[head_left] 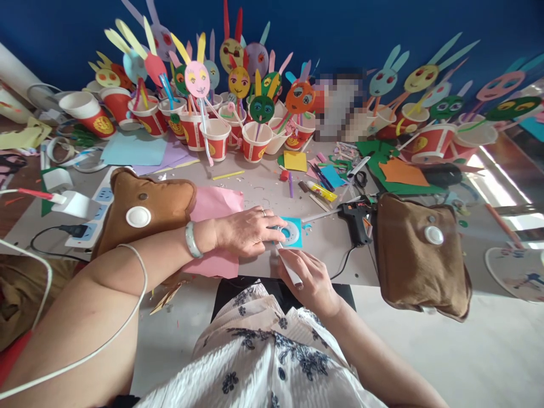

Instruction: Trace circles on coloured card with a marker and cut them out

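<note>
Two hands meet over the work: the left hand [250, 231] lies palm down with its fingers loosely spread, fingertips on a small blue square of paper [298, 224], while the right hand [313, 276] is closed around a white pen-like tool [293, 268]. The tool slants, its upper end pointing at the paper; whether its tip touches is too small to tell. On the blue square sits a white round piece [294, 238] with blue showing through its middle. The person wears a pale bracelet [192, 240] on the left wrist, and a white cord [143, 277] crosses that arm.

Pink paper [220, 205] lies partly under the left hand. Just right of the blue square, a black glue gun [355, 222] rests on the table [263, 182], with a brown pouch [419, 260] beyond it. Another capped brown pouch [121, 198] lies at the left, beside a power strip [103, 195].

Farther back are a yellow glue stick [323, 191], a yellow square of paper [295, 161] and scattered scraps. Red and white cups [257, 144] holding colourful rabbit faces [198, 79] line the back, before a blue wall [340, 34].
</note>
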`<state>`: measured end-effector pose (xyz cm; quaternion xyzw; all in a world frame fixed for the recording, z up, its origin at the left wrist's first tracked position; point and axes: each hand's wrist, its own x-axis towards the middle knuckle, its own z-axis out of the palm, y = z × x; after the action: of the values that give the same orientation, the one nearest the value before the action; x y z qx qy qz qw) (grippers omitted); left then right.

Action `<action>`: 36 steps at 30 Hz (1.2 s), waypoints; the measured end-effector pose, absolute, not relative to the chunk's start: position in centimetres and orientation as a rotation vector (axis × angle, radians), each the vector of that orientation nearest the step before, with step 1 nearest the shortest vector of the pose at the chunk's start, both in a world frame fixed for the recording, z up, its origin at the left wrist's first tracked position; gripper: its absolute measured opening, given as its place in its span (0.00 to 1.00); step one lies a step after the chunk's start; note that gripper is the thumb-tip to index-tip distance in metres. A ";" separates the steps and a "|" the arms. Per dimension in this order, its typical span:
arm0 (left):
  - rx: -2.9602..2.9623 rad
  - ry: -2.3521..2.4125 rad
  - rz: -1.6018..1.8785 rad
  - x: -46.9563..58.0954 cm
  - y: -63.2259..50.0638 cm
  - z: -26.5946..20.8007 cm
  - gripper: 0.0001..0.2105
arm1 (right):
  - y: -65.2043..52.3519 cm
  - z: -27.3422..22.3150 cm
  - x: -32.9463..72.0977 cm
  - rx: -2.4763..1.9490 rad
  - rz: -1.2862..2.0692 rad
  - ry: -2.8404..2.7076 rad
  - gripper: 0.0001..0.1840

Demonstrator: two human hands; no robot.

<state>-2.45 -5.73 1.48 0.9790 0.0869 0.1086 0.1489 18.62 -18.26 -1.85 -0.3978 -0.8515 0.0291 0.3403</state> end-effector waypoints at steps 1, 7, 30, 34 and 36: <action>2.813 0.246 0.320 -2.5 -5.7 1.5 0.20 | -18.1 -1.9 18.6 -1.047 0.066 -2.220 0.27; 2.790 0.261 0.352 -2.5 -5.8 1.4 0.20 | -18.2 -1.6 18.6 -1.090 0.093 -2.254 0.24; 2.831 0.238 0.326 -2.5 -5.8 1.2 0.22 | -19.3 -1.0 20.7 -1.120 0.127 -2.086 0.14; 2.823 0.251 0.311 -2.5 -5.8 1.3 0.23 | -19.3 -1.1 21.0 -1.228 0.088 -2.025 0.10; 2.824 0.251 0.300 -2.5 -5.8 1.4 0.24 | -19.3 -1.0 21.1 -1.289 0.101 -1.999 0.07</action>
<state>-2.49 -5.83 1.41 0.9801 0.0871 0.1043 0.1446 21.15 -19.27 -0.96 -0.5027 -0.7796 0.0395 0.3714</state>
